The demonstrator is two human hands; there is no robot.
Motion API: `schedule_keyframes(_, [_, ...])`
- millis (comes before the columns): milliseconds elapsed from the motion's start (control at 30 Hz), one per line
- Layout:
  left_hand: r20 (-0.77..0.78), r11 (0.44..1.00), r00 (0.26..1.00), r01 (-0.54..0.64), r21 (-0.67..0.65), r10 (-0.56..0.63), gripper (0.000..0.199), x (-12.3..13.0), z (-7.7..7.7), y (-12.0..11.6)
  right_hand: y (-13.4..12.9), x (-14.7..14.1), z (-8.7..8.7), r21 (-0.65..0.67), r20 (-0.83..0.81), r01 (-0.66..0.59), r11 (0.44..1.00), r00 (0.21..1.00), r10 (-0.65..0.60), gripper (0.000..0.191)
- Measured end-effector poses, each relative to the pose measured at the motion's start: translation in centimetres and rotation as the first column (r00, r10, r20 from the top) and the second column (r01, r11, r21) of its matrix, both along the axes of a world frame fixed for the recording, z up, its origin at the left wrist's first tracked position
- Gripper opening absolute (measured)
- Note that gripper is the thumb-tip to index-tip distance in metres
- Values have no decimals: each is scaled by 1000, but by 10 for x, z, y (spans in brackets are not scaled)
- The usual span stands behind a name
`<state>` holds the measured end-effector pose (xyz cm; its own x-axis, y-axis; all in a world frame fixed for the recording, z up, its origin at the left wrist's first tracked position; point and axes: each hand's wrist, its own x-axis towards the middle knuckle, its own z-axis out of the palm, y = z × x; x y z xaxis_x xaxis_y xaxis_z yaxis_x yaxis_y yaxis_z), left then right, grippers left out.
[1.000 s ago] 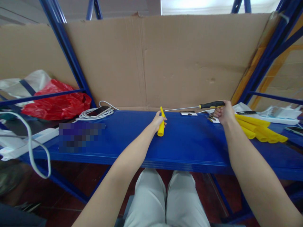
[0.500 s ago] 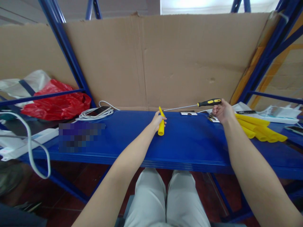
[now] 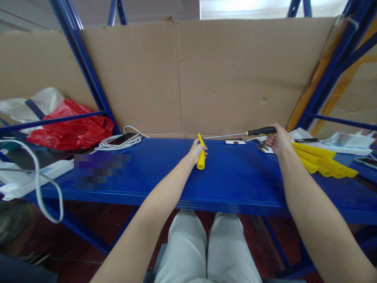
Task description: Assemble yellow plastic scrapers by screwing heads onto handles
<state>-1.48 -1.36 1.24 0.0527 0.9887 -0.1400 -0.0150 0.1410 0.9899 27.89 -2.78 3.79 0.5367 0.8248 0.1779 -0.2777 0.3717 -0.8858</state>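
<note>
A smooth blue metal table [image 3: 235, 181] is shown. At its far left, a dark phone [image 3: 127, 136] is partly encircled by a coiled white cable [image 3: 119, 147]; nearer, a patch is blurred out. A small black-and-white card [image 3: 235, 142] is set by the far edge. On the right, yellow tubes [image 3: 324, 160] are heaped, with a white power strip [image 3: 352, 149] placed beyond them.

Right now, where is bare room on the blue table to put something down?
Bare tabletop shows between the coiled cable and the left hand, and between that hand and the right forearm. Crowded: around the yellow tubes, right, and red bag, left.
</note>
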Motion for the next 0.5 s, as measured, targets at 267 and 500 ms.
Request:
schedule_keyframes(267, [4,1000,1000,-8,-9,8,77,-1,1,-2,-11,-7,13,-21,-133,-74,997,989,70,27])
schedule_keyframes(500, [-1,1000,1000,-10,-10,10,76,0,0,-1,-17,-16,18,-10,-126,-87,996,988,85,27])
